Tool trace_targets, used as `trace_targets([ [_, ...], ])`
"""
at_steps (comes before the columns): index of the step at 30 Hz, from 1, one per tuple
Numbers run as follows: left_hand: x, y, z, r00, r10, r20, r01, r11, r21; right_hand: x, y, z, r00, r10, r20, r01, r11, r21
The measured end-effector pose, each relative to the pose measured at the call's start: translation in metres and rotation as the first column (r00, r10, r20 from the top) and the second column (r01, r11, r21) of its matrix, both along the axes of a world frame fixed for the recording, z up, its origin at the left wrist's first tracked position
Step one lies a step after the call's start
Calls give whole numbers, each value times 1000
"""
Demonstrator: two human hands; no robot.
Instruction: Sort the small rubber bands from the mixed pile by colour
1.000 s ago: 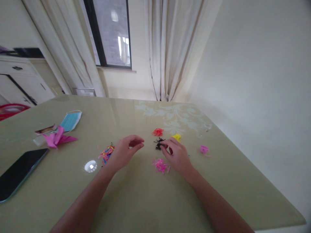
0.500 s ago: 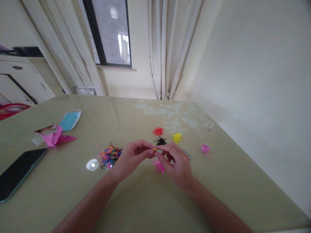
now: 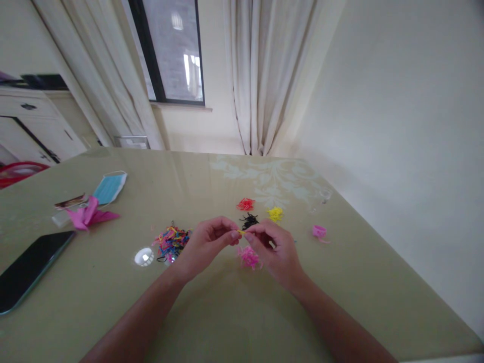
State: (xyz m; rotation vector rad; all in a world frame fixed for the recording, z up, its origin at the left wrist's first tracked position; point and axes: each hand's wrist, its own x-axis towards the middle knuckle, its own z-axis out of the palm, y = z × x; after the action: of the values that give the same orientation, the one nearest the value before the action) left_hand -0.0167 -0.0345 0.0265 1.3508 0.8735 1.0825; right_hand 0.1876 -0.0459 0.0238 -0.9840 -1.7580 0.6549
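Between my two hands a small yellow rubber band [image 3: 241, 232] is pinched, partly hidden by the fingertips. My left hand [image 3: 207, 244] grips one end with thumb and forefinger. The other end is in the fingertips of my right hand [image 3: 274, 249]. Beside my left wrist lies a mixed pile of coloured rubber bands [image 3: 172, 242]. Around the hands are sorted heaps: red bands [image 3: 246, 203], black bands [image 3: 249, 221], yellow bands [image 3: 275, 214] and pink bands [image 3: 248, 256]. Only a speck of blue shows behind my right hand.
On the left lie a black phone [image 3: 34, 267], a pink paper crane [image 3: 91, 214] and a blue face mask [image 3: 110, 187]. A clear round lid or dish [image 3: 144, 257] sits near the mixed pile. To the right is a pink ring-shaped item [image 3: 319, 231]. A wall borders the table's right side.
My right hand's fingers have closed in and straightened at the band. The yellow band looks slightly more stretched out between the hands. The blue bands are now almost fully covered.
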Motion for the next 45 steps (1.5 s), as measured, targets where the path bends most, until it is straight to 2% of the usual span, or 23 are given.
trace_targets([
  [4,-2,0,-2,995,37,-88,-29,996,84,2,2,1,999,8,37,-8,1000,-18],
  [10,-2,-3,-3,962,133,-239,-75,969,235,4,4,5,999,-16,51,14,999,42],
  [16,1,-7,4,890,297,-346,-119,884,452,5,4,6,997,-31,76,25,996,84],
  [20,-5,-2,4,814,398,-422,-150,847,510,11,10,6,997,-55,59,48,993,110],
  [22,-15,4,3,705,486,-516,-163,820,549,17,17,5,995,-103,16,102,991,92],
  [23,-21,7,2,623,523,-582,-148,809,569,22,22,5,991,-134,-13,134,988,70],
  [25,-35,11,1,408,558,-722,-94,813,575,32,32,3,977,-199,-72,200,980,6],
  [28,-52,13,1,58,438,-897,-35,899,437,51,50,-1,953,-290,-89,285,956,-71],
  [30,-59,12,1,-98,322,-942,-31,945,326,63,62,-6,940,-341,-9,340,939,-60],
  [31,-61,11,1,-139,277,-951,-36,958,284,69,67,-9,931,-363,43,364,931,-37],
  [33,-63,11,2,-165,222,-961,-51,971,233,78,77,-17,910,-391,140,396,918,-4],
  [36,-62,12,2,-135,207,-969,-74,973,218,86,89,-29,889,-386,248,406,913,-30],
  [39,-59,15,2,-119,226,-967,-68,970,235,88,96,-39,887,-365,283,395,917,-54],
  [42,-56,17,3,-101,256,-961,-76,962,264,88,97,-41,882,-372,289,400,915,-45],
  [45,-53,18,6,-48,288,-957,-126,948,291,87,93,-36,877,-390,281,412,911,-21],
])
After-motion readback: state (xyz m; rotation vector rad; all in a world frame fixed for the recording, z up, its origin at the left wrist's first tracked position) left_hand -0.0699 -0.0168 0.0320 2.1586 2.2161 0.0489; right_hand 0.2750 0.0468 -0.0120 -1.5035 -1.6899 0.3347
